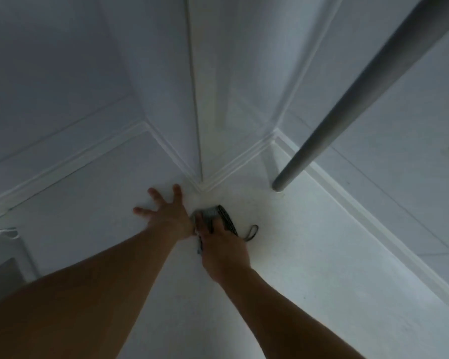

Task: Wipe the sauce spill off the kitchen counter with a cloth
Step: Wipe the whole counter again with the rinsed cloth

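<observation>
- The step in hand looks like the wiping itself: the cloth [213, 216] is bunched on the white tabletop [309, 268], close to the jutting corner of the wall [200, 141] where the skirting trim meets.
- To do it well, I would say keep the cloth flat under the palm and draw it out from the corner toward the open tabletop, so nothing gets pushed into the seam along the trim.
- I cannot make out any sauce on the surface; the light is dim and the counter reads plain white, so the spill is either under the cloth or too faint to see.
- The right hand [223, 244] lies on top of the cloth with its fingers curled over it, gripping and pressing it down; a small hanging loop of the cloth trails out on the right.
- The left hand [166, 216] is spread wide, fingers splayed and flat against the tabletop just beside the cloth, holding nothing and seemingly bracing.
- A grey pole [347, 112] comes down to the tabletop to the right of the corner, apart from both hands; a wide stroke that way would meet it.
</observation>
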The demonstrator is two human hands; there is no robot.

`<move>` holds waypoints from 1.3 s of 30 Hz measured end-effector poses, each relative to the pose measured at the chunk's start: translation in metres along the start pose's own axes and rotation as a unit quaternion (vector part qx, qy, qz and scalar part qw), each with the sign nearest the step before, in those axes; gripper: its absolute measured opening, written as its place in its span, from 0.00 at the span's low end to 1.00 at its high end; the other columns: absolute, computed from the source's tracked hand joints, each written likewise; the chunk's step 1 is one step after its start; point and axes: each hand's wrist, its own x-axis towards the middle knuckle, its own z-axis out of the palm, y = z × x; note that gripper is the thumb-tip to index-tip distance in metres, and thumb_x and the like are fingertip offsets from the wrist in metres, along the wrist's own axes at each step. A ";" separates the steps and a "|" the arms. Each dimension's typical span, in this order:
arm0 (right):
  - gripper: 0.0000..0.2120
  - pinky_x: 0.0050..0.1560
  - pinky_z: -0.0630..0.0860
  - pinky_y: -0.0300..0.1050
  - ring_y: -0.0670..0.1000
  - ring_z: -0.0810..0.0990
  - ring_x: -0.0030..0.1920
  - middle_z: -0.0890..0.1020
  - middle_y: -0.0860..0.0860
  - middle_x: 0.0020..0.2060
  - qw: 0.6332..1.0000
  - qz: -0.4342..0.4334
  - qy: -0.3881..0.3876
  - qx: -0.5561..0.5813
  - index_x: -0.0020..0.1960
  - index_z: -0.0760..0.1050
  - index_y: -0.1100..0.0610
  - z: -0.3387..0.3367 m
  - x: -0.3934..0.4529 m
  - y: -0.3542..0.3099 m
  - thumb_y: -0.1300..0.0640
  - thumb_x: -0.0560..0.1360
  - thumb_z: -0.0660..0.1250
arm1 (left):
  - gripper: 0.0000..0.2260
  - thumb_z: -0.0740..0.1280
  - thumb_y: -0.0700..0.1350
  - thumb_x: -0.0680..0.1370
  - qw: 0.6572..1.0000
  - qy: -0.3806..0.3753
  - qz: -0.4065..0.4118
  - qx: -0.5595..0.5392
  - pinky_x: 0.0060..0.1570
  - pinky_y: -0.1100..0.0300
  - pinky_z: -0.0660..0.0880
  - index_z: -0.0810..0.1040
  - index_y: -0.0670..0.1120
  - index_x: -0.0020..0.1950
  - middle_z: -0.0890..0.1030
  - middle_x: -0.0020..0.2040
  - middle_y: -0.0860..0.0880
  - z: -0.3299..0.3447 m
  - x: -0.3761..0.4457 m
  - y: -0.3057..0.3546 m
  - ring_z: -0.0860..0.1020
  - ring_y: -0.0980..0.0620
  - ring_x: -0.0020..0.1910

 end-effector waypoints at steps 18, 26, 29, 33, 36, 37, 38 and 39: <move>0.35 0.50 0.77 0.58 0.64 0.78 0.60 0.71 0.58 0.69 0.926 0.361 0.103 0.052 0.80 0.50 0.35 -0.060 -0.001 0.205 0.55 0.81 0.62 | 0.57 0.76 0.60 0.73 0.994 -0.019 0.089 0.053 0.65 0.21 0.63 0.29 0.61 0.80 0.24 0.79 0.45 0.055 -0.063 0.113 0.35 0.24 0.77; 0.23 0.49 0.81 0.57 0.61 0.81 0.55 0.73 0.53 0.68 0.976 0.211 0.054 0.008 0.75 0.68 0.43 -0.067 0.018 0.214 0.54 0.81 0.64 | 0.58 0.76 0.60 0.73 0.994 -0.014 0.085 0.061 0.66 0.24 0.65 0.29 0.63 0.80 0.24 0.79 0.46 0.056 -0.059 0.115 0.34 0.25 0.77; 0.31 0.47 0.83 0.57 0.59 0.84 0.51 0.73 0.56 0.65 0.974 0.212 0.077 -0.021 0.81 0.59 0.42 -0.042 -0.039 0.206 0.54 0.82 0.66 | 0.58 0.76 0.62 0.72 0.993 -0.015 0.087 0.072 0.66 0.25 0.67 0.29 0.62 0.80 0.25 0.79 0.45 0.055 -0.060 0.116 0.35 0.24 0.77; 0.35 0.47 0.84 0.56 0.59 0.83 0.51 0.74 0.57 0.63 0.970 0.221 0.098 -0.008 0.82 0.51 0.36 -0.053 -0.037 0.212 0.52 0.82 0.65 | 0.58 0.76 0.62 0.72 0.993 -0.005 0.091 0.075 0.67 0.26 0.67 0.30 0.62 0.80 0.25 0.79 0.44 0.053 -0.062 0.117 0.34 0.24 0.77; 0.21 0.55 0.84 0.62 0.61 0.84 0.55 0.79 0.56 0.63 0.967 0.206 0.108 0.104 0.70 0.57 0.31 -0.081 0.010 0.210 0.46 0.83 0.62 | 0.58 0.77 0.61 0.72 0.993 -0.008 0.092 0.068 0.68 0.26 0.66 0.30 0.62 0.80 0.25 0.79 0.45 0.055 -0.061 0.116 0.34 0.24 0.77; 0.15 0.56 0.83 0.62 0.60 0.84 0.54 0.81 0.55 0.60 0.969 0.196 0.108 0.105 0.68 0.62 0.33 -0.091 0.026 0.212 0.41 0.82 0.60 | 0.58 0.77 0.60 0.72 0.993 -0.007 0.093 0.066 0.68 0.26 0.66 0.30 0.63 0.80 0.24 0.79 0.46 0.055 -0.060 0.116 0.34 0.25 0.77; 0.16 0.57 0.83 0.61 0.60 0.84 0.54 0.82 0.55 0.58 0.970 0.191 0.110 0.100 0.68 0.68 0.38 -0.094 0.042 0.217 0.39 0.81 0.58 | 0.58 0.77 0.60 0.72 0.994 -0.007 0.093 0.064 0.68 0.26 0.67 0.30 0.63 0.80 0.25 0.79 0.46 0.055 -0.059 0.116 0.33 0.25 0.77; 0.19 0.58 0.81 0.59 0.61 0.83 0.55 0.82 0.55 0.59 0.977 0.177 0.101 0.061 0.69 0.72 0.43 -0.094 0.054 0.219 0.40 0.81 0.58 | 0.58 0.77 0.61 0.72 0.994 -0.007 0.092 0.064 0.68 0.26 0.67 0.30 0.63 0.80 0.25 0.79 0.46 0.057 -0.058 0.115 0.34 0.25 0.77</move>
